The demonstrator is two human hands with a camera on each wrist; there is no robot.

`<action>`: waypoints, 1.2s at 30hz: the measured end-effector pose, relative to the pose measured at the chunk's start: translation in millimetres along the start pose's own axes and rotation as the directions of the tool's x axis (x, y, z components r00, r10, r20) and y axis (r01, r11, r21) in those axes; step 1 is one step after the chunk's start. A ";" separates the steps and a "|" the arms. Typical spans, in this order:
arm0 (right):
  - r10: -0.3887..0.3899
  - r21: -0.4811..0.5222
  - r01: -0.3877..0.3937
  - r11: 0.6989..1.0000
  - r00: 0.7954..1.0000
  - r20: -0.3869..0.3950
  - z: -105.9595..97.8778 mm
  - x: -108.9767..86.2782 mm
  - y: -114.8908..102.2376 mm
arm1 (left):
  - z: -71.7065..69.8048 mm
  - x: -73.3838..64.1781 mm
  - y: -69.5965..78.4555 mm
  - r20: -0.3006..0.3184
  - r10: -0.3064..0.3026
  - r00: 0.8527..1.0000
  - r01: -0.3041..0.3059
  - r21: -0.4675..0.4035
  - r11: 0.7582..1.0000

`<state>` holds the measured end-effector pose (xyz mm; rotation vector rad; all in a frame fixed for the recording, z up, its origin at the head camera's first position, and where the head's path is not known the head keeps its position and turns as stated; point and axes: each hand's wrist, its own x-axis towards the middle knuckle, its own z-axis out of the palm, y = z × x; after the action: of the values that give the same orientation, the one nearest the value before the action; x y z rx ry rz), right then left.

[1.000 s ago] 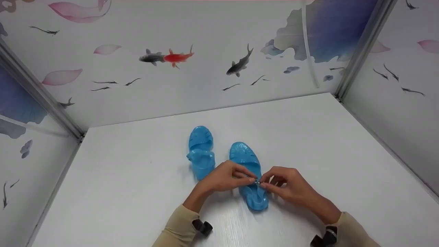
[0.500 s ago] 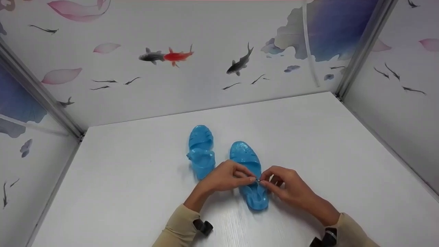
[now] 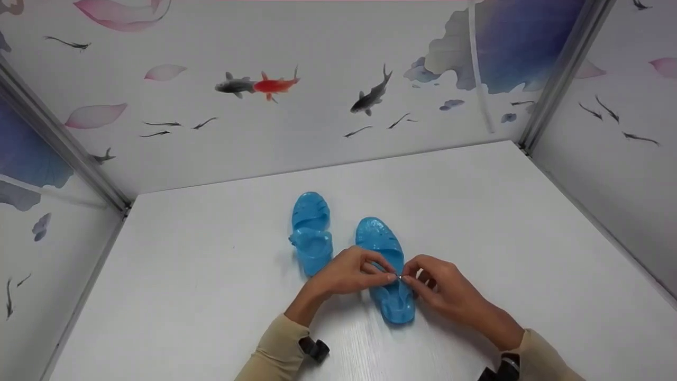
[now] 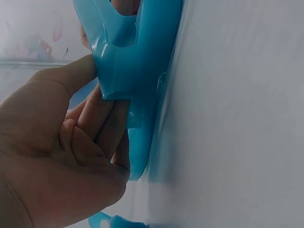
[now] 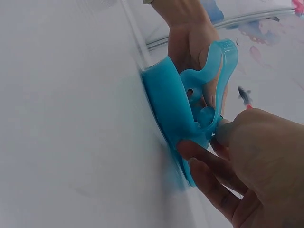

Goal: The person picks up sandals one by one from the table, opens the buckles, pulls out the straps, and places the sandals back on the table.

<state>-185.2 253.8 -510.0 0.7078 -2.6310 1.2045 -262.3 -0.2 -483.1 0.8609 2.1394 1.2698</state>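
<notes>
Two blue jelly sandals lie on a white table in the head view. My left hand (image 3: pixel 351 272) pinches the side of the right-hand sandal (image 3: pixel 376 233) between thumb and fingers, as the left wrist view also shows. Opposite it, my right hand (image 3: pixel 441 280) pinches the sandal's strap (image 5: pixel 223 80) near a small shiny metal bit (image 3: pixel 400 277), which looks like a buckle. The fingertips of both hands nearly meet there and hide most of it. In the right wrist view the strap loops up above the heel. The other sandal (image 3: pixel 311 233) lies to the left, close by my left hand.
The white tabletop (image 3: pixel 201 275) runs back to a wall panel (image 3: pixel 317 143) printed with fish and petals. Side panels with metal corner posts (image 3: pixel 560 79) bound it left and right. Dark wrist cameras (image 3: pixel 314 349) sit on both sleeves.
Both sandals stay in place. The fingertips of my right hand have come slightly up and closer to my left thumb, and less of the shiny metal bit shows between them.
</notes>
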 end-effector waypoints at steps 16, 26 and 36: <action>0.143 0.165 -0.151 0.975 0.988 0.063 -3.5 -0.3 2.9 | 1.0 0.0 1.2 0.024 0.009 1.000 -0.008 -0.054 0.999; 0.078 0.139 -0.082 0.987 0.996 0.034 -3.6 0.6 -1.6 | 3.3 1.4 1.1 -0.001 0.039 0.999 -0.039 -0.025 0.999; 0.094 0.133 -0.098 0.986 0.995 0.035 -2.0 0.8 -1.6 | 1.6 -0.6 2.1 0.010 0.029 1.000 -0.029 -0.025 0.999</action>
<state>-185.2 254.1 -507.3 0.6297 -2.6541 1.4203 -260.3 1.1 -481.9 0.8889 2.1062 1.3009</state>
